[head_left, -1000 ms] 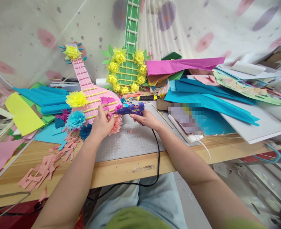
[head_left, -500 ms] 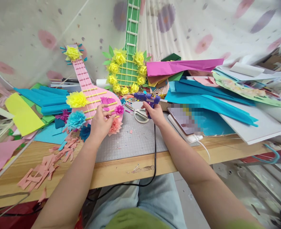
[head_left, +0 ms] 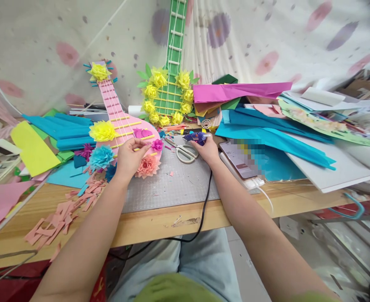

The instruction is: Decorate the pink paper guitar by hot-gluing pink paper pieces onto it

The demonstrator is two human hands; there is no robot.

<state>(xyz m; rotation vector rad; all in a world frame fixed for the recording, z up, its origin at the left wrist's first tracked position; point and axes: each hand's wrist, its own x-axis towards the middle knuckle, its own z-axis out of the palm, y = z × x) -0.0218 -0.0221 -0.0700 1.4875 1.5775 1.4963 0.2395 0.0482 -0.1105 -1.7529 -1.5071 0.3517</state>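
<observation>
My left hand rests on the body of a pink paper guitar. Its fingers are curled and pinched beside a small magenta paper flower; whatever they hold is too small to make out. A peach paper flower lies just under that hand. My right hand is closed around a blue glue gun, held low over the grey cutting mat next to white-handled scissors. The gun's black cord runs off the table edge towards my lap.
A green paper guitar with yellow flowers leans on the back curtain. Yellow and blue flowers sit on the pink guitar. A phone lies right of my hand. Teal and magenta paper sheets are stacked at the right, pink scraps at the front left.
My right hand carried the glue gun away from the pink guitar, to the right, and lowered it beside the scissors. My left hand stayed at the guitar body.
</observation>
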